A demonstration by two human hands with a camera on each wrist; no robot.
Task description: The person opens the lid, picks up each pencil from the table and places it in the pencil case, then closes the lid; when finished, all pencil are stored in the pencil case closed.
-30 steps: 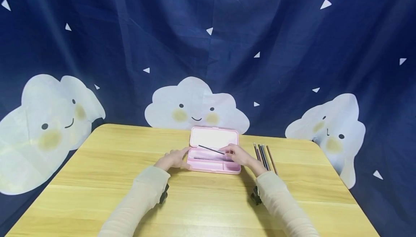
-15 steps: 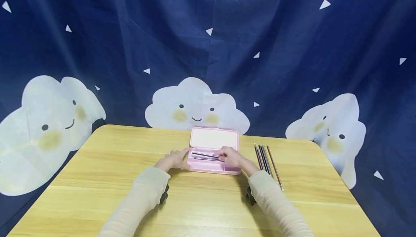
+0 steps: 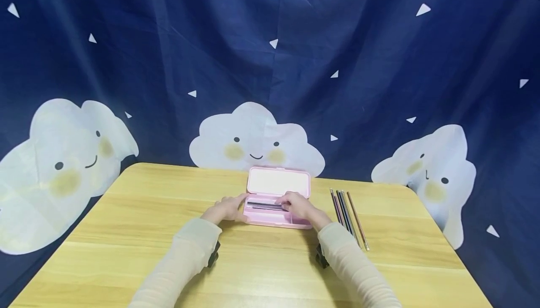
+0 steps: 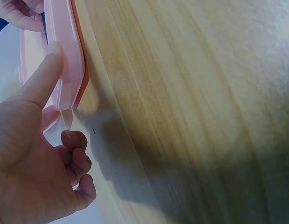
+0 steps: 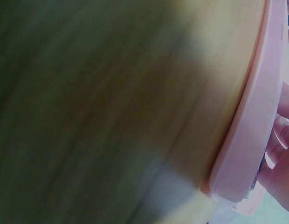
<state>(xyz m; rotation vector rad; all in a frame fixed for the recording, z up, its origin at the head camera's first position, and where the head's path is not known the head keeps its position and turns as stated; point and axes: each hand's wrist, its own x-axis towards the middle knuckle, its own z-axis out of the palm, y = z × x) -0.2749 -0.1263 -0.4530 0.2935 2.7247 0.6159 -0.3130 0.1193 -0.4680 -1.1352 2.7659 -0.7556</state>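
Observation:
An open pink pencil case [image 3: 270,224] lies near the table's far edge, lid [image 3: 278,182] tipped back. My left hand [image 3: 228,208] holds its left end; in the left wrist view the thumb [image 4: 49,70] presses the front wall and the index finger is at the corner. My right hand [image 3: 296,204] reaches into the case, its fingers on a dark pencil [image 3: 259,203] lying lengthwise in the back compartment. Another thin pencil lies just beside that one. In the right wrist view the case wall [image 5: 249,126] partly hides the right fingers [image 5: 285,133].
To the right of the case, several dark pencils [image 3: 343,212] lie side by side on the wooden table [image 3: 270,270]. A brown pencil [image 3: 357,221] lies slightly apart from them. Behind the table hangs a dark blue curtain [image 3: 236,31] with printed clouds.
My right hand has lowered the dark pencil from a slant above the case into the back compartment, shifting slightly left. The left hand has stayed on the case's left end.

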